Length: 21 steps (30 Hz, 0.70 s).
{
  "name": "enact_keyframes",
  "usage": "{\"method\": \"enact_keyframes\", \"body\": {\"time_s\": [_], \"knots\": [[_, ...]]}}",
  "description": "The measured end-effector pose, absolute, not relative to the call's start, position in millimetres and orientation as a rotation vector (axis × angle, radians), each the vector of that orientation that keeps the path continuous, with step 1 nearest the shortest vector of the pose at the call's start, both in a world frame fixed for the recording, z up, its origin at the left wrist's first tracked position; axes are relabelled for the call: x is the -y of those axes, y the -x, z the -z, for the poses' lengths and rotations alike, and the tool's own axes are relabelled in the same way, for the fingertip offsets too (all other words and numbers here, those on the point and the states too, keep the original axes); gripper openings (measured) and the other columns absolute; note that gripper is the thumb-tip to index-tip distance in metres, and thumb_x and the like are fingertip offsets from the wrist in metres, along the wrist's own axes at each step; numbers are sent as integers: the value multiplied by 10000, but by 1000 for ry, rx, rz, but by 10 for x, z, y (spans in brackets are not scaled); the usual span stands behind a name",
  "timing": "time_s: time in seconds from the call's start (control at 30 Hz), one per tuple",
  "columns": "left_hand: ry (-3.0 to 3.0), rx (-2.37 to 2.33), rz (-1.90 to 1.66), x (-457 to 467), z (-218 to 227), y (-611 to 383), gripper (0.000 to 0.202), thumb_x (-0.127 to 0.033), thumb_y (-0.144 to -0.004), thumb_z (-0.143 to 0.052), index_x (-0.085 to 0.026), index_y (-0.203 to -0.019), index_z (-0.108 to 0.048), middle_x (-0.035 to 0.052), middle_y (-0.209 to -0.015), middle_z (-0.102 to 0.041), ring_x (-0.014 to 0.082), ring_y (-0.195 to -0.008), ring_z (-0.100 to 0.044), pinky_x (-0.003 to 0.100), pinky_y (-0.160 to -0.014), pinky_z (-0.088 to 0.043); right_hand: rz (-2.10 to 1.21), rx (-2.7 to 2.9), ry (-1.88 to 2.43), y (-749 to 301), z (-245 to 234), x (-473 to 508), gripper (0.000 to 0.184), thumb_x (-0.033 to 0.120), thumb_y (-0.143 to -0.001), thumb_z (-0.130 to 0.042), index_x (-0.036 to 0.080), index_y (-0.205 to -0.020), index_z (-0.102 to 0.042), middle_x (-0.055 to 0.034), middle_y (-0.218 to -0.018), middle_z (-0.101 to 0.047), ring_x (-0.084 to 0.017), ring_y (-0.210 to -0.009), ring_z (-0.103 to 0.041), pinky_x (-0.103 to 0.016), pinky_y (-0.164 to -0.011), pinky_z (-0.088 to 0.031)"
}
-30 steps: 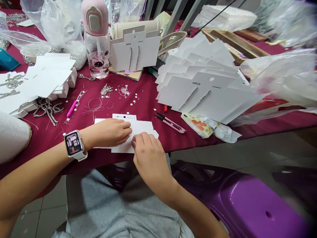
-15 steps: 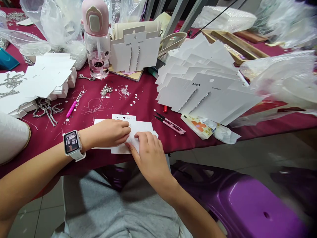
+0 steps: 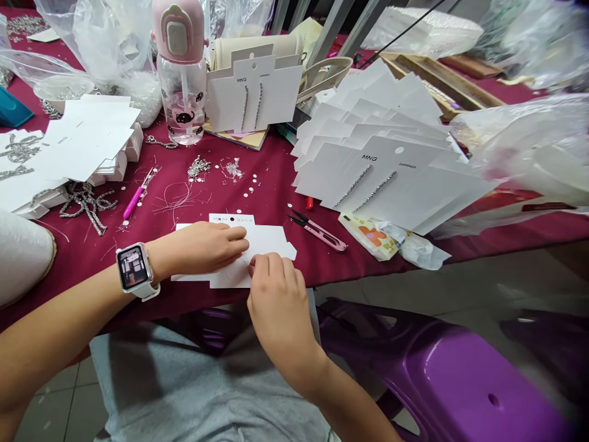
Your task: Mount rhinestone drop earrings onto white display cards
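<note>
A white earring card (image 3: 269, 238) lies face down on the table's front edge, small print along its top tab. My left hand (image 3: 209, 247), watch on the wrist, rests across the card with its fingers bent and together, pressing it flat. At the card's lower middle, my right hand (image 3: 280, 307) is closed, thumb and index finger pinched; whatever is between them is too small or hidden to make out. Pink thread snips (image 3: 319, 232) lie to the right of the card. Beyond it are loose clear threads (image 3: 177, 197) and a pink-handled hook tool (image 3: 134, 202).
Fanned white cards with rhinestone strands (image 3: 391, 178) stand at the right, beside a tissue pack (image 3: 372, 236). More cards (image 3: 92, 132) are stacked left, near silver chain (image 3: 85, 202). A pink-lidded bottle (image 3: 181, 92) stands behind. A purple stool (image 3: 460, 368) is at the lower right.
My right hand has gone from spread thumb and fingers on the card to a pinch, turning and drawing slightly down. My left hand has shifted slightly right, fingers still on the card.
</note>
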State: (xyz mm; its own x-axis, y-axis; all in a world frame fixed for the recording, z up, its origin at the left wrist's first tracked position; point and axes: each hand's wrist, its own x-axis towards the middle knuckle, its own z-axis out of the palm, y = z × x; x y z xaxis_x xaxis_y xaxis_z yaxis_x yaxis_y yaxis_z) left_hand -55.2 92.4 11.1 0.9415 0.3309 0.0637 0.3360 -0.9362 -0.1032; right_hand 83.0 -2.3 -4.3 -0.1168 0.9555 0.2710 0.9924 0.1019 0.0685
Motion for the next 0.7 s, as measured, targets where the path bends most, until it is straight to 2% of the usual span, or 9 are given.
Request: {"method": "enact_keyframes", "body": {"time_s": [0.43, 0.57, 0.7], "knots": [[2892, 525, 110, -889, -115, 510, 108, -176, -831, -432, -158, -756, -507, 4, -772, -544, 132, -594, -512, 282, -495, -364, 356, 2229, 1722, -960, 115, -73, 246, -30, -558, -399, 155, -689, -495, -54, -674, -537, -189, -641, -431, -296, -629, -319], [2891, 541, 121, -893, -100, 502, 110, -181, -826, -444, -158, -741, -510, 0, -753, -539, 139, -609, -530, 280, -511, -387, 300, 2254, 1670, -974, 130, -75, 247, -27, -565, -405, 157, -691, -511, -43, -669, -544, -180, -643, -434, -286, -633, -322], [2901, 604, 118, -899, -78, 496, 152, -215, -847, -420, -158, -748, -520, 2, -753, -545, 137, -608, -544, 276, -520, -402, 204, 2325, 1652, -1036, 116, -100, 213, -10, -638, -416, 149, -713, -534, -47, -695, -543, -182, -659, -451, -290, -630, -339]]}}
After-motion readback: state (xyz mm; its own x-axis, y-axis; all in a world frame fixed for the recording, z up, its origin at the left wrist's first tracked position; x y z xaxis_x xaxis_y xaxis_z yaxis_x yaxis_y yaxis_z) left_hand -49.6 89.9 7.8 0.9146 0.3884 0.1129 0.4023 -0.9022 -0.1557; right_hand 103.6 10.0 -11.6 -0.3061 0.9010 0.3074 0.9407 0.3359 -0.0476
